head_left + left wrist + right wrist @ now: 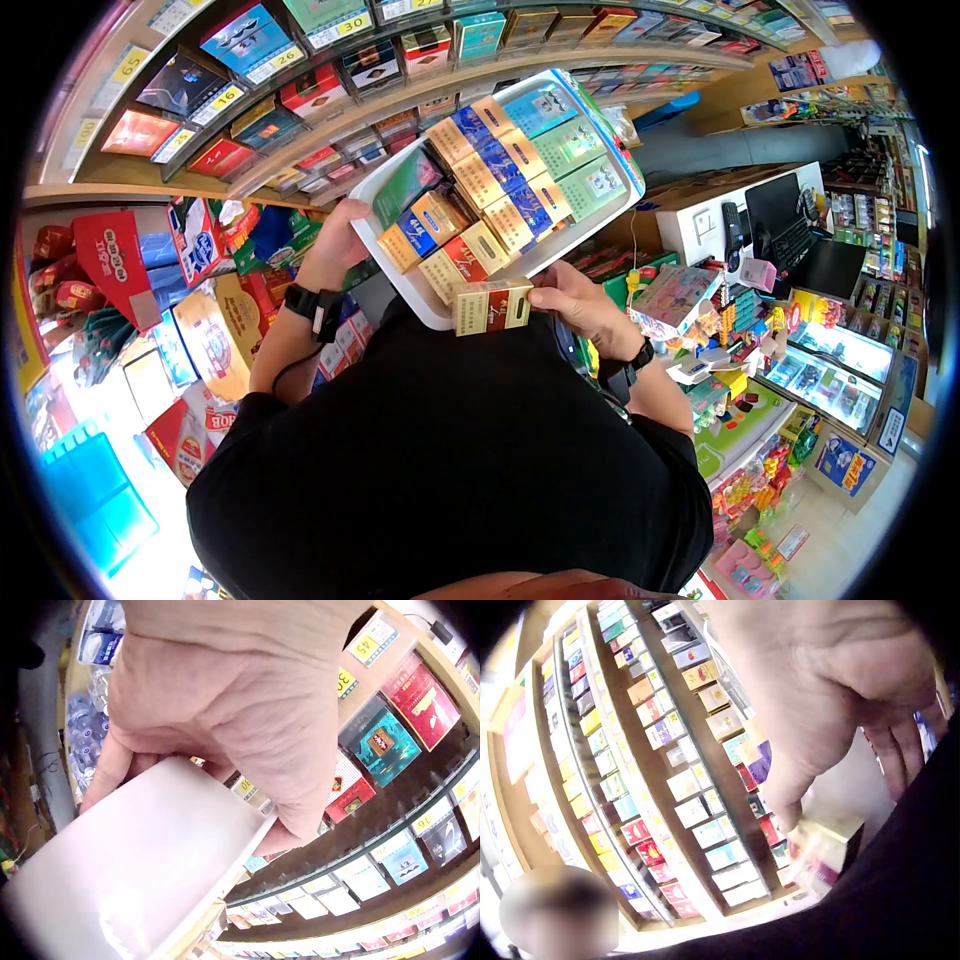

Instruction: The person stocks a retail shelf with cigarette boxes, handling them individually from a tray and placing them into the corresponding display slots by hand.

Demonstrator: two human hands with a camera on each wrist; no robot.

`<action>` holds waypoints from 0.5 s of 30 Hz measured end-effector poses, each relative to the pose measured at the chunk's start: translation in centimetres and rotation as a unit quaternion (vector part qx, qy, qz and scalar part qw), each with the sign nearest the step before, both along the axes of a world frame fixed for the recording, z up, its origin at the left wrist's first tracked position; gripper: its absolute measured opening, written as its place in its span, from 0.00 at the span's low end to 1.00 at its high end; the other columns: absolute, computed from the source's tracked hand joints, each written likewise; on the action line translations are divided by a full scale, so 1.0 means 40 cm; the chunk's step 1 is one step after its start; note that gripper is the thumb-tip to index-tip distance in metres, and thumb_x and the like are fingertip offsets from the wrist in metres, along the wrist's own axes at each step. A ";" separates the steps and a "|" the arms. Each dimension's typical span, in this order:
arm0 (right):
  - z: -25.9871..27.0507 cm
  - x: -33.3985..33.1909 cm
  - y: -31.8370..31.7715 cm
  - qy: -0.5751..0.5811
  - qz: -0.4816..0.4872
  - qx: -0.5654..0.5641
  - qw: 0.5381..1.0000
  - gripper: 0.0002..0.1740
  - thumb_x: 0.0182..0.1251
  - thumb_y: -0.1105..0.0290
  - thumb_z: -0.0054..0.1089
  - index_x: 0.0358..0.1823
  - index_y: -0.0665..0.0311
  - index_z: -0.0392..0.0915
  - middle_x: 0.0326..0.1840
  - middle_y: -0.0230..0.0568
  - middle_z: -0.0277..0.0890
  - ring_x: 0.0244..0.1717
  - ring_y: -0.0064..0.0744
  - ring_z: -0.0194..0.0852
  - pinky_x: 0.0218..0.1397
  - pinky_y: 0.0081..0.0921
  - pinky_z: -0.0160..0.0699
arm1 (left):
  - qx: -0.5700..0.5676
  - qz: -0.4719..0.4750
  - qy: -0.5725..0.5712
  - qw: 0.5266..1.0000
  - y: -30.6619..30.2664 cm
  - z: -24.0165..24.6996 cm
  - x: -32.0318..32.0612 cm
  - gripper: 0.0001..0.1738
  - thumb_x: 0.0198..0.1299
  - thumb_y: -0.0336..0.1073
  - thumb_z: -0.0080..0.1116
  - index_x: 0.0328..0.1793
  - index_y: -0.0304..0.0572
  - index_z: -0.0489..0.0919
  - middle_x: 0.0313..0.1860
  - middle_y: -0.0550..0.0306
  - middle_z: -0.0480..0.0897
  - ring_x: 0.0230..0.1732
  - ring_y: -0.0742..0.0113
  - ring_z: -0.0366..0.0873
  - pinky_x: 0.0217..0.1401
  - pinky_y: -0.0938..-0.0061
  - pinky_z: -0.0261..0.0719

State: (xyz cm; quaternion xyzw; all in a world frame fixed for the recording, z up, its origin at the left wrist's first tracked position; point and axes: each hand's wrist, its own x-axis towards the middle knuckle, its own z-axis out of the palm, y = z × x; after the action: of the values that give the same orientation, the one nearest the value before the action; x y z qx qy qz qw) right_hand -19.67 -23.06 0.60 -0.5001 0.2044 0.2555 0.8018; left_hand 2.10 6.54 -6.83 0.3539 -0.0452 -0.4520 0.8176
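Note:
A white plastic tray [403,290] filled with cigarette packs is held tilted in front of the body. My left hand [343,240] grips its left end, thumb over the rim; in the left wrist view the hand [225,712] curls around the tray's white wall [142,847]. With my right hand [580,300] I pinch a gold cigarette pack [492,306] at the tray's near edge, thumb on its end, also seen in the right wrist view [827,851]. Inside the tray are blue-and-gold packs [505,175], green packs [590,187] and a red-and-gold pack [465,262].
Shelves of cigarette packs [325,95] with price tags run close beyond the tray. To the right stand a counter with a keyboard [790,245], snack boxes [680,300] and a lit glass case [830,375]. Red gift boxes [115,265] and a blue crate [95,500] are at left.

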 end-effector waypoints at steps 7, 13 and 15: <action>0.036 0.000 0.055 0.025 -0.095 0.039 0.994 0.45 0.61 0.69 0.80 0.74 0.76 0.64 0.60 0.50 0.84 0.63 0.33 0.82 0.74 0.32 0.73 | -0.033 -0.010 0.012 0.999 0.013 -0.066 -0.015 0.45 0.59 0.41 0.61 0.82 0.29 0.64 0.75 0.41 0.75 0.73 0.50 0.76 0.79 0.56 0.71; 0.031 -0.037 0.028 0.010 -0.165 0.034 0.986 0.33 0.71 0.71 0.66 0.72 0.79 0.64 0.51 0.49 0.87 0.47 0.32 0.90 0.52 0.24 0.89 | -0.009 0.019 0.037 0.999 0.015 -0.058 -0.054 0.43 0.58 0.40 0.61 0.80 0.29 0.65 0.72 0.41 0.77 0.72 0.48 0.77 0.78 0.54 0.72; 0.018 -0.049 0.013 0.003 -0.211 0.057 0.976 0.33 0.70 0.72 0.66 0.72 0.78 0.64 0.50 0.49 0.87 0.44 0.33 0.91 0.53 0.25 0.90 | -0.018 0.021 0.056 0.998 0.002 -0.031 -0.079 0.45 0.57 0.39 0.62 0.82 0.31 0.64 0.74 0.42 0.76 0.73 0.49 0.76 0.79 0.54 0.71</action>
State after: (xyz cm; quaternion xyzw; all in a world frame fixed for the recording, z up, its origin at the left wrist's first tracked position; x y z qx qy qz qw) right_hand -21.62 -22.55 1.31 -0.3982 0.2924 0.0937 0.8644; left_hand -1.07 6.62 -8.06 0.3141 -0.0001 -0.4525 0.8346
